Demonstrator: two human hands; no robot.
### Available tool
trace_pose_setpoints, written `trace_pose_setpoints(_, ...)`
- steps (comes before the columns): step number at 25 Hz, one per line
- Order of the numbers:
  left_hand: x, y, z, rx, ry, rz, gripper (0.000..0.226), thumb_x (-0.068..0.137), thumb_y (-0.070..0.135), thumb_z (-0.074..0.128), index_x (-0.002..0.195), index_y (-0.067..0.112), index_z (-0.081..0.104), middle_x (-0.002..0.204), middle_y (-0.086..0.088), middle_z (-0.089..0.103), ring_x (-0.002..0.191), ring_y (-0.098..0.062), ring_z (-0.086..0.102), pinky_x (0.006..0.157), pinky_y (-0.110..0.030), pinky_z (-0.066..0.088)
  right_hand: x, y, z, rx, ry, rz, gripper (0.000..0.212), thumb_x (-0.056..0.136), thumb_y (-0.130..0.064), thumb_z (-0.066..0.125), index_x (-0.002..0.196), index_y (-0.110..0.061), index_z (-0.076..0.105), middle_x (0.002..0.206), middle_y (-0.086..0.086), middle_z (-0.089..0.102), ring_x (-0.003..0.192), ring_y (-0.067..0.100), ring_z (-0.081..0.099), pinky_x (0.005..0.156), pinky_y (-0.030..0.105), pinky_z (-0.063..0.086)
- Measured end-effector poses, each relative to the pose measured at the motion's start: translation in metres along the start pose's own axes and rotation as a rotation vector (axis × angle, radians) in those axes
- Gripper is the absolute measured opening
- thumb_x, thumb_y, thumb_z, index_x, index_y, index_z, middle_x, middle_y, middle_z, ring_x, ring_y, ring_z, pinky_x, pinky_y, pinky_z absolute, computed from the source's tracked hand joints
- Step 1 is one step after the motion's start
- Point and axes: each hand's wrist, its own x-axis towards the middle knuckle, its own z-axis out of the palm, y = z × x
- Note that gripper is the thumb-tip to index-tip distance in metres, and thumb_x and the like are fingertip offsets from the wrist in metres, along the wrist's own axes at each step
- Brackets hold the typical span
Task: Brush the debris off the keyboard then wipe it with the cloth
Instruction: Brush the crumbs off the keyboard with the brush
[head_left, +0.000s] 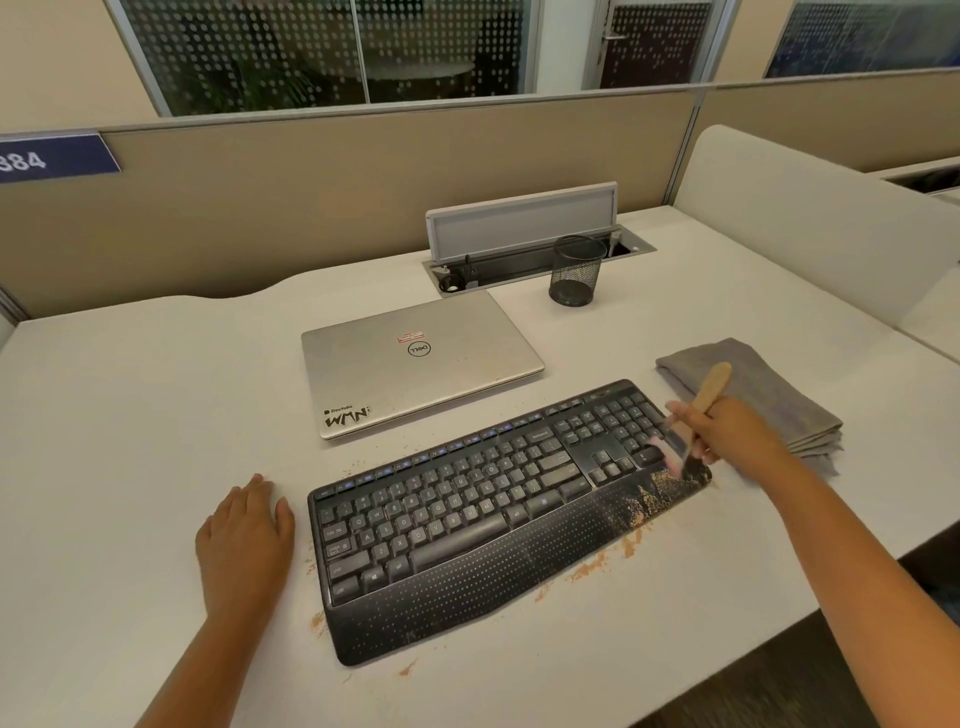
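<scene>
A black keyboard (467, 514) with a wrist rest lies at an angle on the white desk (130, 415). Tan debris (649, 493) covers its right end and is scattered along its front edge on the desk. My right hand (727, 431) grips a wooden-handled brush (711, 389), whose bristles touch the keyboard's right end near the number pad. My left hand (244, 535) rests flat on the desk just left of the keyboard, holding nothing. A folded grey cloth (753, 395) lies behind my right hand, to the right of the keyboard.
A shut silver laptop (415, 358) lies behind the keyboard. A black mesh pen cup (576, 273) stands beside an open cable hatch (519, 234) at the back. Beige partitions (311, 208) border the desk behind and to the right.
</scene>
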Motion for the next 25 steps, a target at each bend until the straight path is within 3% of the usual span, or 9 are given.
trace_pose_setpoints(2, 0.000, 0.000, 0.000, 0.007, 0.001, 0.001, 0.036, 0.095, 0.018, 0.048, 0.125, 0.000, 0.054, 0.127, -0.022, 0.056, 0.119, -0.042, 0.050, 0.101, -0.056, 0.035, 0.006, -0.004, -0.007, 0.008, 0.022, 0.025, 0.035, 0.093, -0.032, 0.052, 0.096, -0.001, 0.068, 0.061, 0.010, 0.061, 0.052, 0.020, 0.056, 0.052, 0.024, 0.045)
trace_pose_setpoints(6, 0.000, -0.001, 0.001, -0.002, 0.013, 0.001, 0.036, 0.093, 0.015, 0.051, 0.124, -0.002, 0.054, 0.123, -0.024, 0.058, 0.117, -0.044, 0.052, 0.098, -0.057, 0.037, 0.009, -0.009, 0.003, 0.056, -0.050, -0.077, 0.023, 0.092, -0.028, 0.057, 0.109, -0.018, 0.067, 0.081, 0.014, 0.071, 0.075, 0.028, 0.069, 0.079, 0.043, 0.057)
trace_pose_setpoints(10, 0.000, -0.001, 0.002, -0.002, 0.025, 0.014, 0.036, 0.092, 0.014, 0.052, 0.124, -0.003, 0.055, 0.123, -0.025, 0.059, 0.116, -0.045, 0.052, 0.098, -0.058, 0.038, 0.010, -0.012, -0.008, -0.056, -0.132, 0.110, 0.027, 0.092, -0.023, 0.058, 0.111, -0.005, 0.063, 0.070, 0.012, 0.067, 0.057, 0.019, 0.062, 0.060, 0.026, 0.054)
trace_pose_setpoints(14, 0.000, -0.002, 0.002, 0.000, 0.039, 0.022, 0.035, 0.092, 0.013, 0.054, 0.123, -0.003, 0.055, 0.121, -0.026, 0.059, 0.114, -0.046, 0.053, 0.097, -0.059, 0.039, 0.011, -0.017, -0.007, -0.013, -0.063, 0.063, 0.025, 0.093, -0.019, 0.056, 0.115, -0.008, 0.064, 0.078, 0.014, 0.069, 0.067, 0.024, 0.065, 0.068, 0.029, 0.054)
trace_pose_setpoints(18, 0.000, -0.002, 0.004, 0.012, 0.034, 0.016, 0.036, 0.092, 0.015, 0.053, 0.123, -0.003, 0.055, 0.121, -0.026, 0.059, 0.114, -0.046, 0.053, 0.096, -0.058, 0.039, 0.003, -0.013, -0.013, -0.071, -0.169, 0.129, 0.023, 0.090, -0.014, 0.060, 0.111, -0.005, 0.064, 0.074, 0.013, 0.067, 0.058, 0.016, 0.062, 0.050, 0.019, 0.053)
trace_pose_setpoints(21, 0.000, -0.003, 0.004, 0.011, 0.045, 0.025, 0.035, 0.095, 0.017, 0.047, 0.122, -0.003, 0.056, 0.121, -0.025, 0.060, 0.114, -0.046, 0.053, 0.096, -0.058, 0.039, 0.005, -0.013, -0.011, -0.040, -0.027, 0.065, 0.022, 0.092, -0.016, 0.057, 0.110, -0.008, 0.065, 0.075, 0.011, 0.068, 0.065, 0.018, 0.065, 0.061, 0.026, 0.056)
trace_pose_setpoints(23, 0.000, -0.003, 0.004, 0.005, 0.031, 0.016, 0.035, 0.094, 0.016, 0.050, 0.123, -0.002, 0.055, 0.123, -0.025, 0.059, 0.116, -0.045, 0.052, 0.098, -0.058, 0.038, 0.004, -0.016, -0.005, -0.057, -0.046, 0.064, 0.022, 0.093, -0.018, 0.056, 0.110, -0.009, 0.066, 0.081, 0.014, 0.069, 0.071, 0.022, 0.065, 0.074, 0.035, 0.057)
trace_pose_setpoints(25, 0.000, -0.003, 0.003, 0.004, 0.020, 0.007, 0.037, 0.093, 0.016, 0.051, 0.124, -0.002, 0.055, 0.125, -0.024, 0.058, 0.117, -0.044, 0.051, 0.099, -0.057, 0.037, 0.001, -0.016, -0.004, -0.064, -0.108, 0.079, 0.020, 0.091, -0.018, 0.059, 0.109, -0.011, 0.066, 0.075, 0.012, 0.069, 0.063, 0.019, 0.065, 0.067, 0.030, 0.058)
